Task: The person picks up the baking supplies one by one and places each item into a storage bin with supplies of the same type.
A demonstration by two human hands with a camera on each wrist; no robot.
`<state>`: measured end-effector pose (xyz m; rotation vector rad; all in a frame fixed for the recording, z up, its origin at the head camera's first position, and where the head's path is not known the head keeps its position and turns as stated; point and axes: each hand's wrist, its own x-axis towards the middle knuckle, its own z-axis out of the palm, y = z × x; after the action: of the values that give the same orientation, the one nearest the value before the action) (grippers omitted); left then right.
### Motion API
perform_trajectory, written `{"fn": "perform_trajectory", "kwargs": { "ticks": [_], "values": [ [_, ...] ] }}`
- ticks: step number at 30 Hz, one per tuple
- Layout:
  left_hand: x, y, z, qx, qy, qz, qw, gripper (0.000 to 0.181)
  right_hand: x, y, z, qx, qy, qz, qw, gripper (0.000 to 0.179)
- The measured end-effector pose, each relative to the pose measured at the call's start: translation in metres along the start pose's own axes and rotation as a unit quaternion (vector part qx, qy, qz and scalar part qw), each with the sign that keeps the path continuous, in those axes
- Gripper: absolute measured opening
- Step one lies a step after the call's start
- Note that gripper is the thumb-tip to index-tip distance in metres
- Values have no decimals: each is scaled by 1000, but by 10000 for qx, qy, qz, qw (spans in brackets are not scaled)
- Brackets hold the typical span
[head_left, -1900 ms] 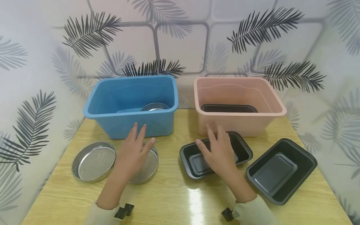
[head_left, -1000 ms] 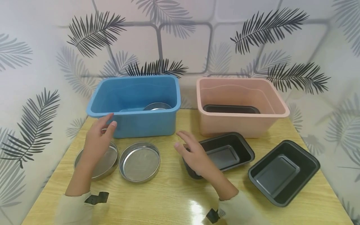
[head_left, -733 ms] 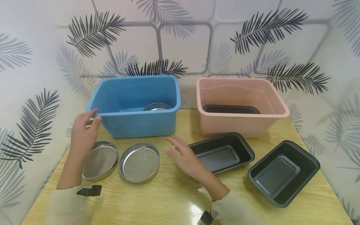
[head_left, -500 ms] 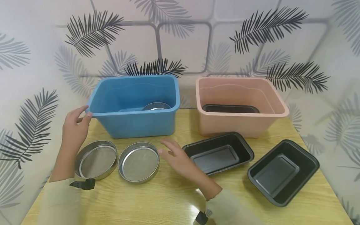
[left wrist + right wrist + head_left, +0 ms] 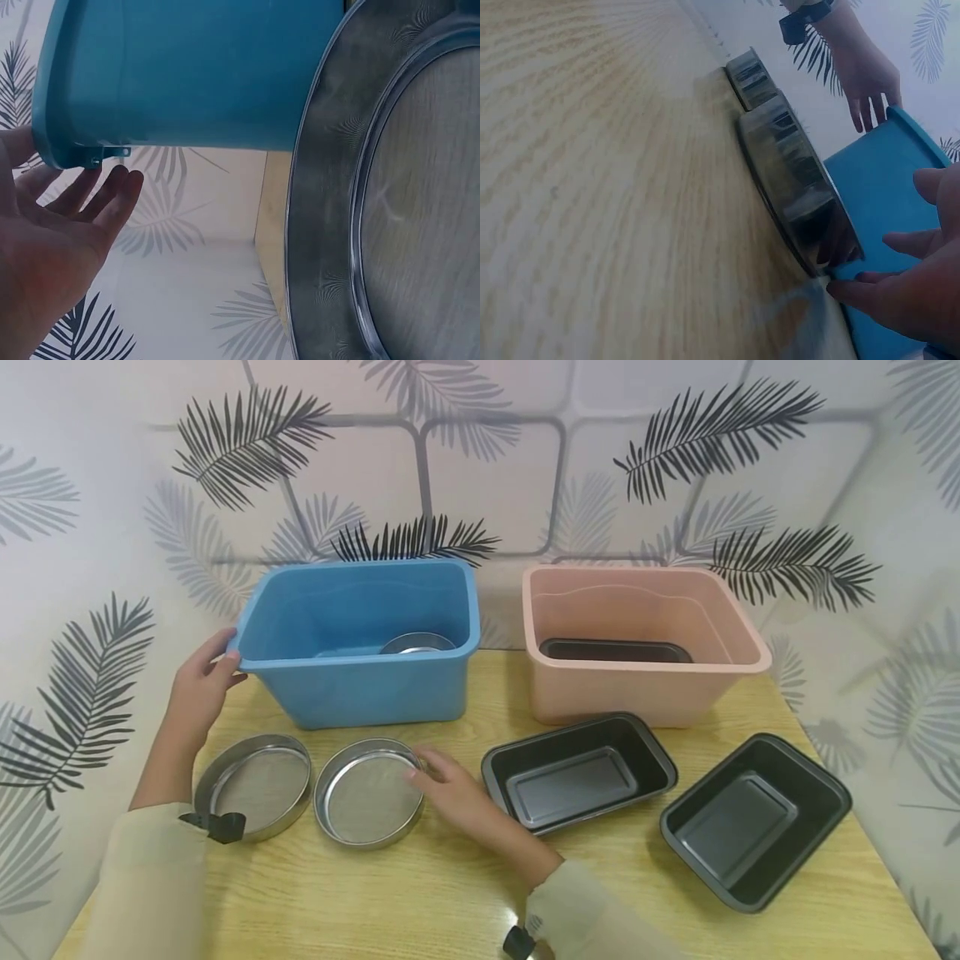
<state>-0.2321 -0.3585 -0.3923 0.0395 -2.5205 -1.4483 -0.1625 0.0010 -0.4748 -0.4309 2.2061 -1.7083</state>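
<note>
Holding smooth blue bin (image 5: 367, 695), left grip (image 5: 197, 687); right grip (image 5: 461, 795) loose by round silvery pan (image 5: 366, 797).

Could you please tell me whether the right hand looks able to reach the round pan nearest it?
Most likely yes: the right hand is at the right side of the round pan, with nothing visible in between.

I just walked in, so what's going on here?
A person's left hand touches the blue bin at its left rim; the right hand is at a round metal pan's edge. Another round pan and two dark pans lie on the table. A dark pan also shows inside the pink bin.
</note>
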Motion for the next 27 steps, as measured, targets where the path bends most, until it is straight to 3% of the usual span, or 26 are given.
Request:
{"fn": "perform_trajectory", "kwargs": {
  "ticks": [11, 17, 23, 27],
  "values": [
    [15, 1, -4, -751, -653, -198, 9948, 55, 4, 4, 14, -453, -44, 207, 9987, 51],
    [20, -2, -9, -909, -931, -201, 9913, 57, 4, 9, 19, -312, 85, 298, 9990, 52],
    [26, -3, -13, -1380, -1107, -244, 9839, 59, 3, 9, 21, -401, 209, 395, 9982, 52],
    [29, -4, -15, -1129, -1178, -236, 9863, 61, 4, 8, 22, -470, 200, 429, 9978, 53]
  ]
}}
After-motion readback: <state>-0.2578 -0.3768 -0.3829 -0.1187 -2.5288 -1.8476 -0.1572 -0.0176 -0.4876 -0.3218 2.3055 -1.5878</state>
